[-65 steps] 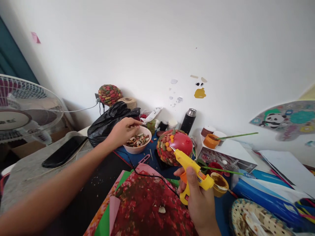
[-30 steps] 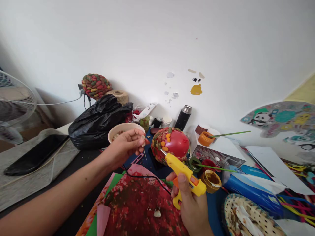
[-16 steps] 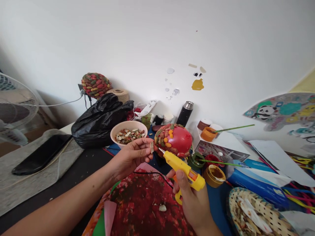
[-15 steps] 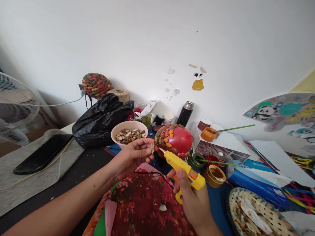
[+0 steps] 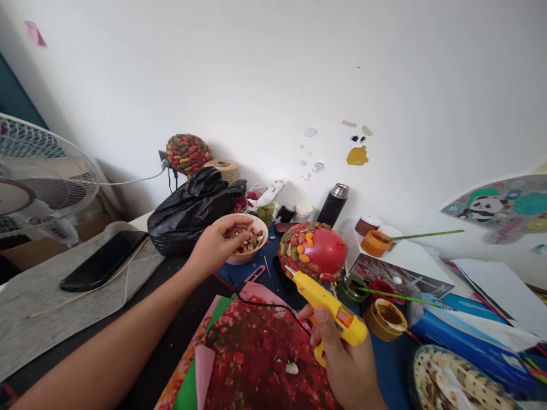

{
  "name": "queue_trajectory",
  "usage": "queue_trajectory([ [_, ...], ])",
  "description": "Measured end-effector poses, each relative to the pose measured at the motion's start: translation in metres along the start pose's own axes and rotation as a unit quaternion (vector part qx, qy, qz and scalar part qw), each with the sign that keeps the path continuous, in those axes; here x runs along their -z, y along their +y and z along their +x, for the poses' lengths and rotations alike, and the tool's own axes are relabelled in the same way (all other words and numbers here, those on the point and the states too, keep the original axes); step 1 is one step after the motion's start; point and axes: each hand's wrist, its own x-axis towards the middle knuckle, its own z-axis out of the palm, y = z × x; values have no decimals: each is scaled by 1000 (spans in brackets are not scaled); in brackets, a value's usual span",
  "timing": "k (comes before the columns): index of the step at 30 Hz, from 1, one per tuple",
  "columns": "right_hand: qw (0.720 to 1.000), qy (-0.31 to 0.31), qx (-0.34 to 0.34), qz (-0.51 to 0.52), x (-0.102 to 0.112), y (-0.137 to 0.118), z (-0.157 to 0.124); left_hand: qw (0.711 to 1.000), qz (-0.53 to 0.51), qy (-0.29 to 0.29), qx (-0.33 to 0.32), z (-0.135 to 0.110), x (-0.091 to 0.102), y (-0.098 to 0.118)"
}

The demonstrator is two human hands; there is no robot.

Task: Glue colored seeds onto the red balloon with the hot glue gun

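Red rubber of a round balloon, half covered in red, green and orange shell-like pieces (image 5: 313,250), shows right of the centre of the frame. Beside its lower left, the metal nozzle of a yellow plastic glue gun (image 5: 327,302) points at it; I cannot tell whether they touch. My right hand (image 5: 352,367) wraps the gun's handle, lower right of centre.

Half a second ago my left hand (image 5: 217,242) pinched a pale flake near the nozzle; now it is at the pale pink round bowl (image 5: 243,259) of mixed pieces, left of centre, fingers curled over the contents. Whether they grip anything I cannot tell. With no piece held at the nozzle, I judge the gluing to be paused.

A thin black cable (image 5: 265,304) loops between my hands over a red-stained sheet (image 5: 256,353), and could snag. A crumpled black plastic bag (image 5: 188,213) crowds the bowl from the left. Right of the gun, an open green paint jar (image 5: 351,291) and an open mustard-yellow jar (image 5: 387,320) leave my right hand little room. A fully covered multicoloured ball (image 5: 188,154) sits at upper left.
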Motion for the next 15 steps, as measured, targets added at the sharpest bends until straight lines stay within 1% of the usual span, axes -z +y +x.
queue_trajectory([
  [2, 1000, -11, 15, -7, 0, 0, -1, 994, 113, -9, -1, 11, 13, -5],
  [3, 1000, -19, 20, -8, 0, -1, -2, 985, 173, -17, -9, 16, 18, -7],
  [5, 999, -32, 33, -8, -1, -3, -3, 959, 281, -33, -29, 24, 27, -11],
  [7, 998, -47, 50, -11, -3, -4, -5, 930, 360, -60, -43, 31, 33, -16],
  [10, 996, -61, 69, -18, -4, -5, -5, 904, 408, -111, -62, 38, 35, -25],
  [15, 996, -56, 72, -18, -1, -5, -3, 887, 425, -159, -91, 44, 21, -35],
])
